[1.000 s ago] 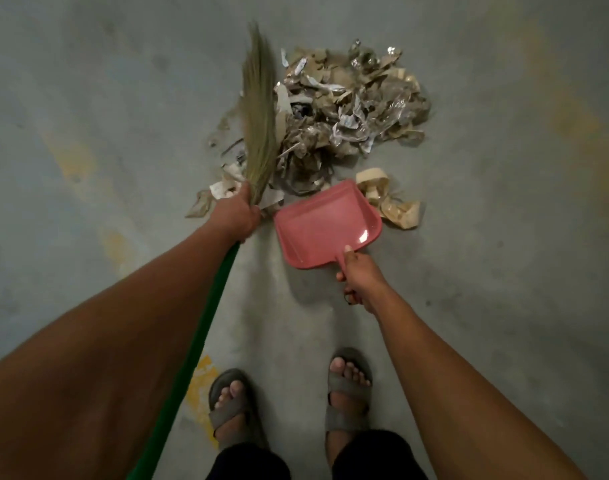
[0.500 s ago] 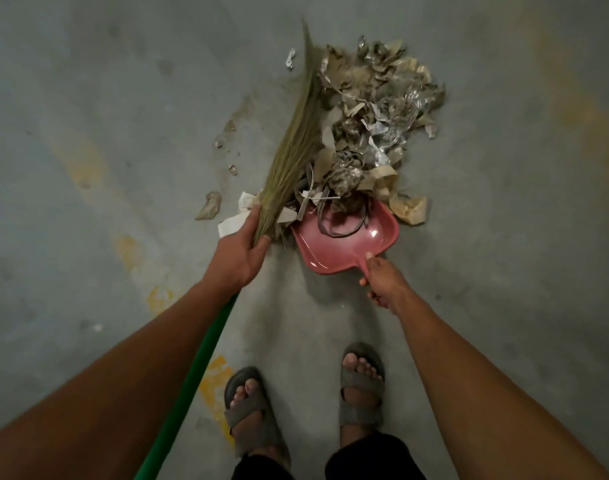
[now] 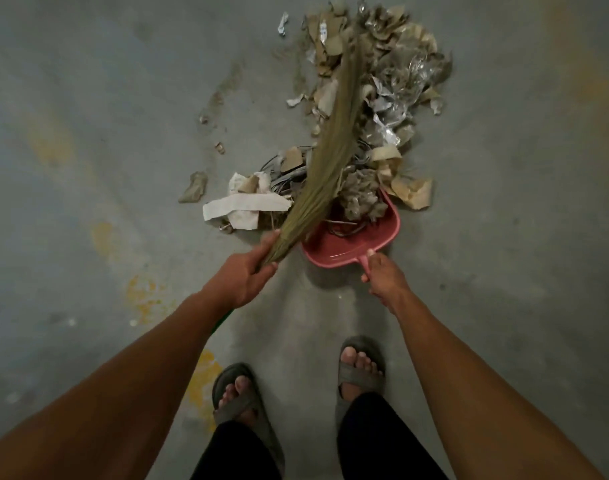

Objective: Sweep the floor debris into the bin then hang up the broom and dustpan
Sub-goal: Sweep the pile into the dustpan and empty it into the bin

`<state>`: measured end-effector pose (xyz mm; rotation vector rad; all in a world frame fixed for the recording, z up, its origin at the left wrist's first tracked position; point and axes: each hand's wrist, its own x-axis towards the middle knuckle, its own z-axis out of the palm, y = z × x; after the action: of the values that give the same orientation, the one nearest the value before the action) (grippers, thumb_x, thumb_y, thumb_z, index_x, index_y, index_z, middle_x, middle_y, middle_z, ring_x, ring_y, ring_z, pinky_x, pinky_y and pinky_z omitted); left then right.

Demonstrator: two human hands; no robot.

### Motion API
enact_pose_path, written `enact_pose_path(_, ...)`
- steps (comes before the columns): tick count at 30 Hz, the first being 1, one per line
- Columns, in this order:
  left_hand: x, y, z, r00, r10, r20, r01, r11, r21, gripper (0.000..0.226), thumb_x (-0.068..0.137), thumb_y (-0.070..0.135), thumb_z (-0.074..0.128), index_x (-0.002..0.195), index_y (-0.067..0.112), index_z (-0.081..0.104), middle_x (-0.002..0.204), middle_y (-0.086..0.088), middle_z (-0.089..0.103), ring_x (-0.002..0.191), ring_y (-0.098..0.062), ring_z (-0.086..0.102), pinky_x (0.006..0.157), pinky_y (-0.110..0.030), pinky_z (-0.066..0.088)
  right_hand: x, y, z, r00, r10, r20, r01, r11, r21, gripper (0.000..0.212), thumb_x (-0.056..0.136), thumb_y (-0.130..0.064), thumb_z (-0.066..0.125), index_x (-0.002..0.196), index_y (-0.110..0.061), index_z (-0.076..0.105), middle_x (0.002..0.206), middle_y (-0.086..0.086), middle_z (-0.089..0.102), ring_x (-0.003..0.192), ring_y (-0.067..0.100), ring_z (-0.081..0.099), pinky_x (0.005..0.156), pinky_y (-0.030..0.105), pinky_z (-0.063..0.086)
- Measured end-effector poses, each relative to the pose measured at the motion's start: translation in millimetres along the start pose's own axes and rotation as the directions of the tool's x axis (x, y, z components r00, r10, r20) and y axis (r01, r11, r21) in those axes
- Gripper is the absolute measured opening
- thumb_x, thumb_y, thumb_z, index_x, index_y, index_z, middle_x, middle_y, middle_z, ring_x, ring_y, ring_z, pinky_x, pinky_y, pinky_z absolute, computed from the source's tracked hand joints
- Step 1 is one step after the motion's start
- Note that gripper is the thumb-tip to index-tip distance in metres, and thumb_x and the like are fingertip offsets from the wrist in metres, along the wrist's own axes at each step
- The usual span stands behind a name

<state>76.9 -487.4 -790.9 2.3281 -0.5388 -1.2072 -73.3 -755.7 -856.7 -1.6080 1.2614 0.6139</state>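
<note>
L hand (image 3: 246, 275) grips broom (image 3: 331, 143) at bristle base; R hand (image 3: 382, 275) clamped on dustpan (image 3: 351, 244) handle. Pan just ahead of R hand, partly loaded. Most debris (image 3: 393, 98) on floor beyond. Bin not in view; dumping & hang-up not yet done.

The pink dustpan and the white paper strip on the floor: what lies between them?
In the head view, the broom's bristles cross between dustpan and paper strip.
</note>
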Motion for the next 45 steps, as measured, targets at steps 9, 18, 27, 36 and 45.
enact_pose_path(9,12,18,-39,0.933,0.052,-0.357,-0.063,0.998,-0.02,0.065,0.106,0.036,0.054,0.163,0.041,0.024,0.108,-0.017,0.069,0.089,-0.024,0.065,0.084,-0.03,0.049,-3,1,9,0.999,0.016,-0.03,-0.016,1.0,-0.02,0.051,0.113,-0.054,0.028,0.119,-0.018,0.063,0.089,0.009,0.068,0.076,0.023,0.058,0.08,0.039,0.045)
enact_pose_path(18,121,12,-37,0.964,-0.044,-0.261,0.107,0.967,0.233,0.067,0.107,0.038,0.047,0.166,0.028,0.017,0.163,-0.02,0.035,0.139,-0.044,0.046,0.114,-0.045,0.04,9,12,10,0.992,-0.092,-0.082,0.084,0.991,-0.1,0.049,0.115,-0.044,0.03,0.114,-0.011,0.066,0.096,0.011,0.069,0.073,0.016,0.058,0.077,0.034,0.04)
enact_pose_path(27,74,-12,-48,0.994,-0.029,0.104,0.019,0.995,0.094,0.061,0.104,0.048,0.054,0.154,0.061,0.023,0.092,-0.006,0.063,0.059,-0.015,0.059,0.047,-0.02,0.049,20,-2,6,0.985,-0.131,-0.115,0.113,0.982,-0.152,0.052,0.112,-0.053,0.03,0.101,-0.021,0.069,0.085,0.001,0.069,0.09,0.027,0.065,0.083,0.04,0.047)
enact_pose_path(36,45,-7,-47,0.991,0.002,-0.136,-0.034,0.972,-0.233,0.06,0.103,0.043,0.057,0.149,0.068,0.027,0.093,-0.011,0.066,0.061,-0.021,0.062,0.053,-0.036,0.06,20,-14,15,0.976,-0.19,-0.104,0.198,0.977,0.074,0.044,0.114,-0.047,0.031,0.101,-0.025,0.067,0.084,0.005,0.066,0.078,0.022,0.062,0.072,0.036,0.047)
enact_pose_path(45,21,40,-51,0.937,-0.08,-0.339,-0.043,0.939,-0.341,0.06,0.103,0.047,0.054,0.153,0.063,0.024,0.096,-0.006,0.069,0.061,-0.022,0.063,0.054,-0.044,0.062,-36,14,8,0.966,-0.187,-0.179,0.211,0.97,0.123,0.046,0.111,-0.059,0.03,0.092,-0.035,0.065,0.077,-0.001,0.066,0.072,0.018,0.061,0.072,0.039,0.048)
